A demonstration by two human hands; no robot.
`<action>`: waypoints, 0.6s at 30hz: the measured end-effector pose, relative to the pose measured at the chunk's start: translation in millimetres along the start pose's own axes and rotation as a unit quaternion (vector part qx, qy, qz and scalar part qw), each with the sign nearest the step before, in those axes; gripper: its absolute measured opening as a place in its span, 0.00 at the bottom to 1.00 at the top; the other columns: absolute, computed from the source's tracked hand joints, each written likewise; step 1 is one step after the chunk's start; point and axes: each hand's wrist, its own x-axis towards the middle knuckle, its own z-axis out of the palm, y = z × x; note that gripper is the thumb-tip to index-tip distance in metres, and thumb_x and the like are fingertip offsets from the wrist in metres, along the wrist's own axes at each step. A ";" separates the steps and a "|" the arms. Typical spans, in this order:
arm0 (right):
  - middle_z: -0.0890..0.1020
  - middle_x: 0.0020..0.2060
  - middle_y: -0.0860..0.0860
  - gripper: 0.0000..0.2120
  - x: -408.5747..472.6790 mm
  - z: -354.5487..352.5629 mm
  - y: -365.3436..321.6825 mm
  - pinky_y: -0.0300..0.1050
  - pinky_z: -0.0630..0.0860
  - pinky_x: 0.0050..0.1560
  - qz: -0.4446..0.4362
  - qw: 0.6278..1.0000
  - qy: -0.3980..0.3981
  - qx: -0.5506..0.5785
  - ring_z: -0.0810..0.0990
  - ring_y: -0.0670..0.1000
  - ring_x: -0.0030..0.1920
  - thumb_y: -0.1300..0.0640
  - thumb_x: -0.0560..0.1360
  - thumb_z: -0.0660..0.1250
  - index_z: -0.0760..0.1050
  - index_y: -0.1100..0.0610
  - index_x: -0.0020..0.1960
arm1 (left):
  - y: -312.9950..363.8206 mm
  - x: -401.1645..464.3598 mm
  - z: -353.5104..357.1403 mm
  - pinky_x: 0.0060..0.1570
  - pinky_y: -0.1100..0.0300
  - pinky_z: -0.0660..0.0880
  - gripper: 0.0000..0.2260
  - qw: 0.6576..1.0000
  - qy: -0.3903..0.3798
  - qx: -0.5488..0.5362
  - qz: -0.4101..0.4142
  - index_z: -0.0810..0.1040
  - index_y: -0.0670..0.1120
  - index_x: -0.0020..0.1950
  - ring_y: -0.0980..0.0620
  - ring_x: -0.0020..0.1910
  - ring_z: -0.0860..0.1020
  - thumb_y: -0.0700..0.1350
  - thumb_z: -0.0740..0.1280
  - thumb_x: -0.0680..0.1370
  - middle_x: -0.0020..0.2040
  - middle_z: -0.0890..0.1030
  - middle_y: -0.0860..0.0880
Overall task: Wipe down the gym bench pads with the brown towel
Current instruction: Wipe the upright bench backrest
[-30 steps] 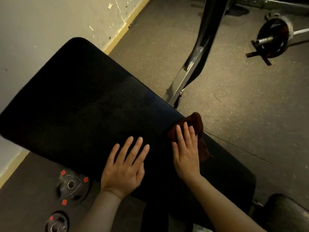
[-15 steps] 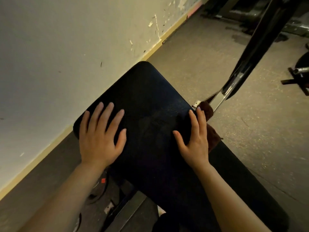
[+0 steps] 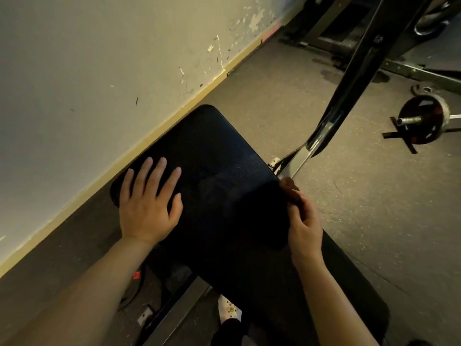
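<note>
The black bench pad (image 3: pixel 214 171) runs from the wall side down toward me, its far end rounded. My left hand (image 3: pixel 149 203) lies flat on the pad's left edge with fingers spread. My right hand (image 3: pixel 303 226) is at the pad's right edge, fingers curled round the brown towel (image 3: pixel 288 184). Only a small bunched piece of the towel shows above my fingers; the rest hangs hidden behind the pad's side. A second black pad (image 3: pixel 331 295) continues toward the lower right.
A pale wall (image 3: pixel 99 71) with a yellow skirting runs close along the left. A slanted black metal upright (image 3: pixel 349 96) rises right of the pad. A barbell with a plate (image 3: pixel 424 119) lies on the rubber floor at far right. The bench frame (image 3: pixel 174 318) and a weight plate sit below.
My right hand went from lying flat on the towel at the pad's edge to curling round it on the pad's side. The left hand stays flat; the view pulled back.
</note>
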 end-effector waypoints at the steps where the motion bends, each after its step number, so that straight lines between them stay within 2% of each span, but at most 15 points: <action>1: 0.79 0.57 0.50 0.13 -3.2 -1.6 -10.8 0.57 0.73 0.66 -0.011 1.000 -0.013 -0.007 0.77 0.49 0.60 0.62 0.81 0.60 0.76 0.43 0.54 | -0.7 0.2 0.4 0.73 0.40 0.59 0.21 1.000 -0.005 -0.001 -0.001 0.74 0.46 0.72 0.39 0.75 0.65 0.51 0.58 0.80 0.73 0.72 0.41; 3: 0.81 0.48 0.46 0.12 -12.2 -4.5 -33.0 0.48 0.78 0.56 -0.052 0.996 -0.047 -0.056 0.79 0.42 0.51 0.59 0.81 0.61 0.75 0.42 0.51 | -0.6 2.2 -3.0 0.73 0.40 0.57 0.22 1.000 -0.019 -0.004 -0.020 0.74 0.46 0.72 0.39 0.75 0.65 0.53 0.58 0.81 0.73 0.71 0.41; 4: 0.80 0.46 0.42 0.11 -16.9 -5.8 -45.3 0.41 0.77 0.51 -0.088 0.989 -0.067 -0.100 0.79 0.38 0.49 0.58 0.81 0.61 0.74 0.40 0.50 | 4.9 3.5 -8.5 0.74 0.40 0.57 0.23 0.999 -0.025 -0.028 -0.036 0.74 0.45 0.71 0.39 0.75 0.65 0.54 0.58 0.81 0.72 0.72 0.40; 6: 0.78 0.44 0.39 0.11 -23.5 -5.4 -66.5 0.32 0.73 0.42 -0.141 0.970 -0.106 -0.170 0.77 0.33 0.45 0.56 0.81 0.62 0.71 0.38 0.50 | 31.7 4.1 -27.6 0.73 0.42 0.60 0.25 0.985 -0.027 -0.168 -0.040 0.72 0.44 0.71 0.43 0.72 0.68 0.58 0.59 0.80 0.70 0.74 0.42; 7: 0.78 0.42 0.39 0.10 -26.1 -3.6 -75.0 0.30 0.73 0.39 -0.142 0.966 -0.123 -0.178 0.77 0.33 0.43 0.55 0.81 0.63 0.72 0.39 0.48 | 52.1 3.9 -40.3 0.71 0.47 0.65 0.26 0.964 -0.043 -0.264 -0.013 0.71 0.45 0.72 0.47 0.70 0.71 0.59 0.61 0.79 0.68 0.75 0.44; 9: 0.80 0.38 0.42 0.07 -32.4 1.0 -87.9 0.33 0.75 0.37 -0.102 0.969 -0.155 -0.160 0.79 0.36 0.40 0.53 0.80 0.64 0.75 0.42 0.46 | 93.2 1.4 -66.6 0.63 0.62 0.69 0.27 0.905 -0.140 -0.400 0.034 0.67 0.53 0.73 0.62 0.64 0.72 0.64 0.63 0.77 0.66 0.75 0.52; 11: 0.82 0.38 0.46 0.06 -39.2 1.0 -97.1 0.41 0.80 0.43 -0.049 0.972 -0.179 -0.144 0.82 0.43 0.41 0.52 0.80 0.64 0.77 0.45 0.45 | 117.8 -0.4 -86.7 0.58 0.74 0.68 0.28 0.818 -0.252 -0.516 -0.032 0.62 0.66 0.68 0.72 0.61 0.70 0.67 0.67 0.72 0.64 0.73 0.63; 13: 0.84 0.40 0.47 0.08 -46.0 -5.5 -101.9 0.46 0.80 0.47 0.010 0.972 -0.218 -0.093 0.84 0.46 0.44 0.56 0.81 0.62 0.79 0.47 0.48 | 124.7 -2.8 -90.0 0.56 0.75 0.71 0.30 0.751 -0.270 -0.592 -0.115 0.61 0.68 0.65 0.72 0.60 0.72 0.62 0.74 0.69 0.61 0.73 0.65; 15: 0.85 0.42 0.44 0.11 -53.1 -11.9 -103.7 0.41 0.79 0.47 0.069 0.963 -0.259 -0.017 0.84 0.44 0.46 0.61 0.82 0.60 0.79 0.48 0.52 | 123.3 -4.8 -92.6 0.54 0.75 0.71 0.32 0.737 -0.261 -0.608 -0.141 0.61 0.67 0.64 0.73 0.60 0.72 0.51 0.78 0.71 0.60 0.74 0.64; 18: 0.85 0.45 0.45 0.15 -60.4 -10.1 -99.6 0.39 0.77 0.47 0.078 0.958 -0.274 -0.025 0.84 0.44 0.49 0.63 0.82 0.58 0.79 0.47 0.54 | 120.9 -9.0 -96.2 0.53 0.75 0.72 0.26 0.715 -0.232 -0.636 -0.174 0.66 0.64 0.63 0.72 0.59 0.74 0.41 0.74 0.75 0.58 0.77 0.63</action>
